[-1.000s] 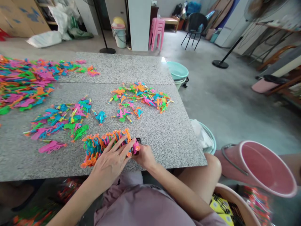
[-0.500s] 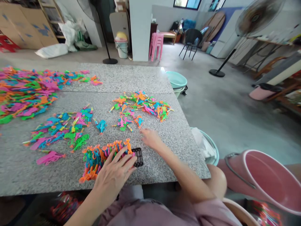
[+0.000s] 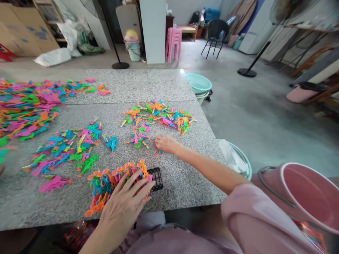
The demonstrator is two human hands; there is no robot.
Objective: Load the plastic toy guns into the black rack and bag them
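Observation:
My left hand [image 3: 127, 197] lies with fingers outstretched over a packed row of colourful plastic toy guns [image 3: 103, 185], whose orange round ends point up and toward me. The row stands in a black grid tray [image 3: 156, 179], bare at its right end. Farther up the table, my right hand [image 3: 168, 144] has its fingers closed around a small toy gun [image 3: 159, 153]; only a blue and orange bit shows below them. Just left of that hand are loose toy guns [image 3: 139, 137], part of a mixed heap [image 3: 169, 116] with yellow-banded sticks.
More toy guns lie in a cluster [image 3: 66, 144] at the left and a big pile [image 3: 29, 106] beyond. At the left edge a co-worker's blurred hand [image 3: 1, 168] appears near something green. A pink bucket [image 3: 283, 187] and a teal basin [image 3: 198, 84] stand beside the granite table [image 3: 185, 190].
My right hand has closed over the blue and orange toy gun it was reaching toward. A co-worker's hand has come in at the left edge. My left hand stays on the row.

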